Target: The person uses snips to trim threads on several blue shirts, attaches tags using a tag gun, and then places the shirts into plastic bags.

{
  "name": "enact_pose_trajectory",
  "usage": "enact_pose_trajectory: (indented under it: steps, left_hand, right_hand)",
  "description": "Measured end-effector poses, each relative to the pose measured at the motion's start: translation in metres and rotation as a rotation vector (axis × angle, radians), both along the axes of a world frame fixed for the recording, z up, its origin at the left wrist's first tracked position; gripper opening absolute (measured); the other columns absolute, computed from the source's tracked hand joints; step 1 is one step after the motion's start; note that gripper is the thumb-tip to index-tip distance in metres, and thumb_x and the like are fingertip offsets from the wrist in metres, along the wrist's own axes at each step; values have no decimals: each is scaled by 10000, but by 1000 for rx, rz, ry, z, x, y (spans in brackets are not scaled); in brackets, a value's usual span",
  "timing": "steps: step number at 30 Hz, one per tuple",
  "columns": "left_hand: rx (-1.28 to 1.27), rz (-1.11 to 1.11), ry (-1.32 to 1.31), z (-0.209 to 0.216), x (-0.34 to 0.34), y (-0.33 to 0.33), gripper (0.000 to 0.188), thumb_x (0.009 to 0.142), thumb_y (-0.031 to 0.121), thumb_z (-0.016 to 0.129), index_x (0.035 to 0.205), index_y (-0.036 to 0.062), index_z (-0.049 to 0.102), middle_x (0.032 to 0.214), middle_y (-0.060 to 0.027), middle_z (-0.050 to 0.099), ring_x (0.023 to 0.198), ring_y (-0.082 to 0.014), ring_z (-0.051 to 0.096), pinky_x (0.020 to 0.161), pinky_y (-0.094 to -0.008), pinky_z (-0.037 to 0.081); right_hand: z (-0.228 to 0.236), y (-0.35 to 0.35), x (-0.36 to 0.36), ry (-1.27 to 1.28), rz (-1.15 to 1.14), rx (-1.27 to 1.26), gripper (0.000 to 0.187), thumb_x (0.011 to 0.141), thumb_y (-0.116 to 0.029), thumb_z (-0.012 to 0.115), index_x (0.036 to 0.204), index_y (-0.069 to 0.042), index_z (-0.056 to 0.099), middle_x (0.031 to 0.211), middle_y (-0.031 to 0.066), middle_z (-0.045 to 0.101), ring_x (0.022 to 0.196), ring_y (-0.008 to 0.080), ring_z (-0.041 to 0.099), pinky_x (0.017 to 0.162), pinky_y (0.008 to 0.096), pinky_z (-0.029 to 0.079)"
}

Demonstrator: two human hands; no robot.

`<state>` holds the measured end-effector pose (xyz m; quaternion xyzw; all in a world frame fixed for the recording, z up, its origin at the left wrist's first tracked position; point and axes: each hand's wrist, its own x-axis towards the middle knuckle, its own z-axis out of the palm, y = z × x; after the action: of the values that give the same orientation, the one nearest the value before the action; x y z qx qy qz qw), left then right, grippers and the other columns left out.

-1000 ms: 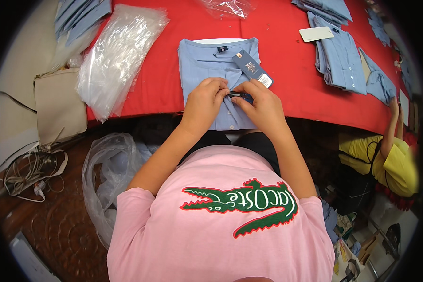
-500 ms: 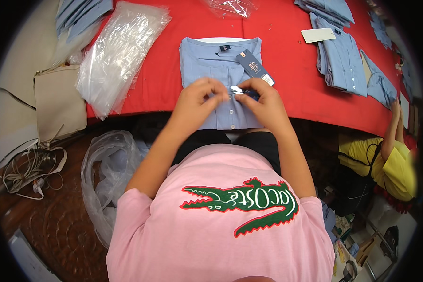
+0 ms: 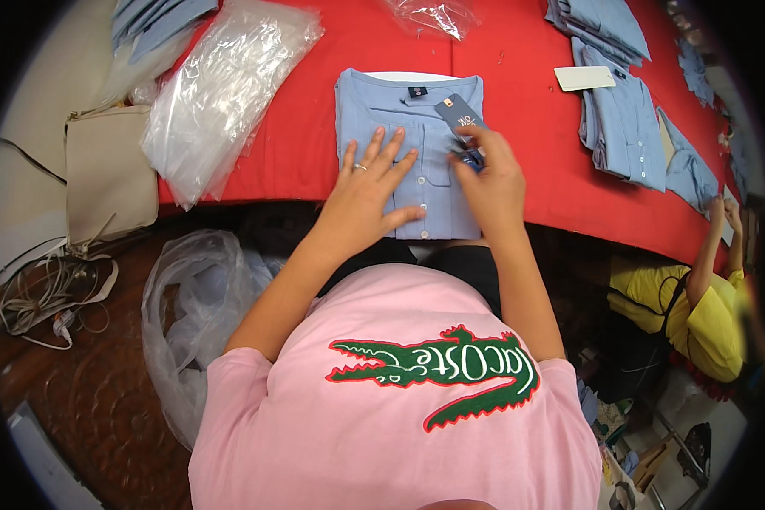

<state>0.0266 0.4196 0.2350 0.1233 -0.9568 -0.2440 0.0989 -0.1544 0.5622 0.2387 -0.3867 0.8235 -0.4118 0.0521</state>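
Observation:
A folded light-blue buttoned shirt (image 3: 438,183) lies in front of me at the near edge of the table. My left hand (image 3: 370,191) is spread flat on its left half, with a ring on one finger. Over the right half, my right hand (image 3: 495,183) is closed around a small dark-blue tool (image 3: 470,158) that looks like thread snips; the fingers cover part of it. Just above that hand, a dark-blue hang tag (image 3: 455,110) rests on the shirt, its lower end hidden. A small dark neck label (image 3: 417,91) shows inside the collar.
A red cloth (image 3: 302,93) covers the table. Clear plastic bags (image 3: 229,98) lie at left, beside a beige bag (image 3: 110,174). More folded blue shirts (image 3: 620,127) and a white card (image 3: 585,78) are at right. A co-worker in yellow (image 3: 714,319) works at the far right.
My left hand has left the other hand's fingertips and flattened, fingers spread, on the shirt. My right hand has shifted slightly right with the blue tool, now covering the tag's lower end.

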Motion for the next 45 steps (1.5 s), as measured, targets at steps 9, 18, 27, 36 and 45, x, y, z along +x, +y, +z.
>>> enact_pose_trajectory:
  steps: [9, 18, 27, 36, 45]
  left_hand:
    - [-1, 155, 198, -20, -6, -5, 461, 966, 314, 793, 1375, 112, 726, 1581, -142, 567, 1538, -389, 439, 1278, -582, 245]
    - [-35, -88, 274, -11, -32, -19, 94, 891, 128, 804, 957, 75, 763, 1038, -48, 685, 973, -265, 671, 880, -401, 514]
    - [-119, -165, 257, -11, -32, -24, 149, 934, 66, 721, 1060, 33, 648, 1080, -75, 710, 940, -281, 673, 922, -429, 517]
    - [87, -55, 252, -5, -21, -26, 104, 991, 68, 683, 1085, 33, 657, 1176, -63, 743, 1032, -251, 703, 1006, -435, 484]
    - [1961, -827, 644, 22, 56, -125, 671, 1139, 625, 361, 1008, 70, 714, 1167, -198, 768, 1220, -308, 707, 1076, -464, 499]
  right_hand:
    - [-62, 69, -122, 381, -341, 35, 323, 975, -124, 736, 1275, -19, 683, 1170, 171, 666, 1079, 372, 675, 948, 446, 542]
    - [7, 9, -30, -211, -146, -199, 301, 1005, -202, 787, 1235, -24, 709, 1146, 114, 748, 1046, 196, 701, 892, 351, 552]
    - [12, 5, 21, -254, 58, 63, 300, 916, -197, 841, 1155, -51, 736, 1069, 99, 776, 996, 279, 754, 795, 368, 578]
    - [15, 9, 16, -109, 154, 120, 247, 892, -170, 842, 1108, -70, 779, 1081, 72, 754, 932, 265, 732, 759, 352, 566]
    - [-48, 52, -123, 280, -338, -45, 286, 1029, -178, 729, 1272, -28, 727, 1223, 145, 709, 1139, 308, 668, 1015, 420, 512]
